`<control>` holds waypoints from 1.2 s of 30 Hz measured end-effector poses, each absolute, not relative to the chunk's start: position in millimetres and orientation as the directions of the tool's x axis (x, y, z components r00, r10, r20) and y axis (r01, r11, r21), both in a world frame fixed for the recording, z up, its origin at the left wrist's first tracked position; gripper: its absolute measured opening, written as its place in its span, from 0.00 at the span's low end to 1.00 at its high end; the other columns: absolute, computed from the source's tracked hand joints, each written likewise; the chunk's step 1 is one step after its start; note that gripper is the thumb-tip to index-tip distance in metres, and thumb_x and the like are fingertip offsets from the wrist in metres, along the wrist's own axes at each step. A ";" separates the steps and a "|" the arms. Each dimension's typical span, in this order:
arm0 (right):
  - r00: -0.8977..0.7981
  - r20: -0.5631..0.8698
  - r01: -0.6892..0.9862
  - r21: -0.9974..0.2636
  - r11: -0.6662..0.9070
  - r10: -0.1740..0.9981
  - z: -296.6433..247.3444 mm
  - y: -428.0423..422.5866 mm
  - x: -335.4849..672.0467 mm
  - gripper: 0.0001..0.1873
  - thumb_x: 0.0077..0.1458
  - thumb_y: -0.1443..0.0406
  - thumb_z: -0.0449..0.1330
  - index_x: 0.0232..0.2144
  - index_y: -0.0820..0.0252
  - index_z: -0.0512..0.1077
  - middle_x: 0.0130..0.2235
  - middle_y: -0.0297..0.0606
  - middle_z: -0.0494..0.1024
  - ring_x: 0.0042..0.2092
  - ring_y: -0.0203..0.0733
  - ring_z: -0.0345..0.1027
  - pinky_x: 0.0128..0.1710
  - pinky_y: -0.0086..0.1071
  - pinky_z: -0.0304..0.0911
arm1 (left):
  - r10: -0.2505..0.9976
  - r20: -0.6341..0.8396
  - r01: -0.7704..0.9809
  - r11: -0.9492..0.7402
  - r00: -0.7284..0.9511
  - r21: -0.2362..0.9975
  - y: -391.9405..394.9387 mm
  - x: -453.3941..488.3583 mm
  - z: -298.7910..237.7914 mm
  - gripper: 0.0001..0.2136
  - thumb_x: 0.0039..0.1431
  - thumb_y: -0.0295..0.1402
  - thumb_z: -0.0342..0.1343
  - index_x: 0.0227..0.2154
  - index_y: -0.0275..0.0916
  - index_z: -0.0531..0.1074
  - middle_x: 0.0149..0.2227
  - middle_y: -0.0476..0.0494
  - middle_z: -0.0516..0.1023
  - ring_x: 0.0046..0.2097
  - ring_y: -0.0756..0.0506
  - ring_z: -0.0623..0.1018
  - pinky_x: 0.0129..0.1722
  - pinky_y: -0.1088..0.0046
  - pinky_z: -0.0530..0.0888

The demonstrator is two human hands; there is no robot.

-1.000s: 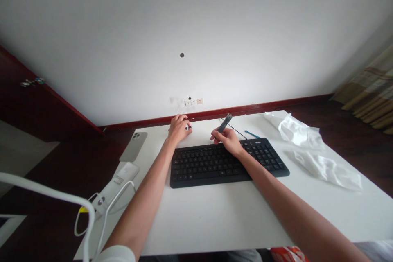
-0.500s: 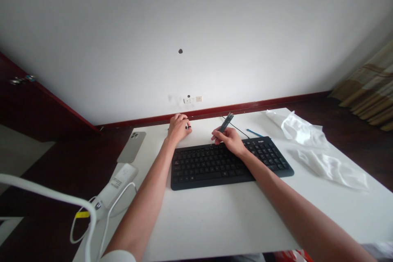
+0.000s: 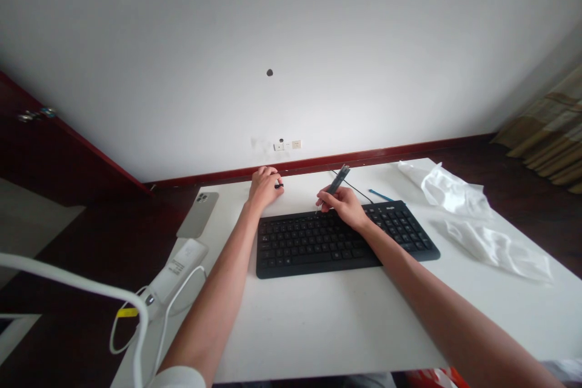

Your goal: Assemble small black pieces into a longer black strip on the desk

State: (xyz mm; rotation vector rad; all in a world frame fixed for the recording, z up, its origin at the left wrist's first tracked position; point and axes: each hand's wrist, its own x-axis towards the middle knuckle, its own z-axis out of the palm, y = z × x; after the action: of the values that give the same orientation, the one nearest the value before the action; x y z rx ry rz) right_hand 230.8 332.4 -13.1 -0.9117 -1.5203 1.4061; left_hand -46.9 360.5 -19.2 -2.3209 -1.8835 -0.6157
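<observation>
My left hand point(image 3: 266, 185) rests at the table's far side, beyond the keyboard's upper left corner, its fingers curled. A small black piece point(image 3: 279, 186) shows at its fingertips; its kind is too small to make out. In my right hand point(image 3: 341, 201) is a dark grey, flat-handled tool point(image 3: 338, 179), held like a pen with the handle tilted up and away. Its thin tip points down at the top edge of the black keyboard point(image 3: 313, 257), near the middle. My right wrist and forearm cover part of the keys.
A phone point(image 3: 198, 214) and a white power strip point(image 3: 179, 267) with cables lie at the left of the white table point(image 3: 291, 321). A blue stick-like tool point(image 3: 380, 195) lies behind the keyboard. Crumpled white plastic bags point(image 3: 454, 191) lie at the right.
The view has shifted slightly, so everything sits a little further right. Both hands keep nearly the same pose and hold the same things.
</observation>
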 end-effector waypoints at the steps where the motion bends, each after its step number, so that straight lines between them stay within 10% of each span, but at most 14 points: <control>1: -0.373 0.109 -0.033 -0.994 0.104 0.922 -13.4 332.6 230.8 0.21 0.54 0.47 0.68 0.32 0.60 0.76 0.31 0.41 0.83 0.27 0.39 0.72 0.32 0.34 0.69 | 0.921 0.357 0.955 -0.234 0.157 0.182 360.4 -47.0 -19.0 0.04 0.54 0.29 0.65 0.32 0.45 0.78 0.53 0.44 0.76 0.58 0.36 0.69 0.59 0.52 0.66; 36: -0.379 0.104 -0.026 -0.995 0.101 0.920 -13.5 332.5 231.3 0.21 0.55 0.48 0.68 0.32 0.61 0.77 0.31 0.41 0.83 0.27 0.39 0.72 0.32 0.34 0.69 | 0.935 0.319 0.954 -0.226 0.156 0.195 359.5 -48.8 -18.1 0.07 0.54 0.30 0.64 0.37 0.45 0.78 0.50 0.44 0.78 0.56 0.36 0.71 0.57 0.56 0.67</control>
State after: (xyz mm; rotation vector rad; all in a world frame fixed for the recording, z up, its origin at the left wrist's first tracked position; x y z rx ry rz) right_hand 231.3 332.5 -13.5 -0.9158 -1.5315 1.4077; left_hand -48.8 359.5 -18.1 -2.3481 -1.9216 -0.5834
